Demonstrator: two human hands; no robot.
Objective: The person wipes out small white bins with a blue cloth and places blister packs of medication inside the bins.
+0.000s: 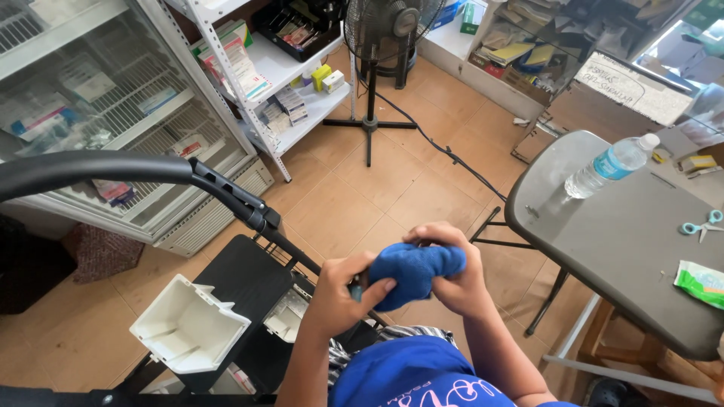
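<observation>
Two hands hold one soft blue cloth (413, 271), bunched into a fat lump in front of the person's chest. The left hand (339, 295) is curled shut on the near end, thumb on top. The right hand (460, 277) is wrapped shut around the far end. It looks like the cloth is being squeezed or twisted, and I think the next bit needs both hands to grip tight and turn against each other. The cloth looks thick, fuzzy and crumpled. Just below the left hand is a black metal frame with a long handle (226, 192) and a white plastic bin (188, 325). Right of the right hand stands a grey folding table (626, 249).
</observation>
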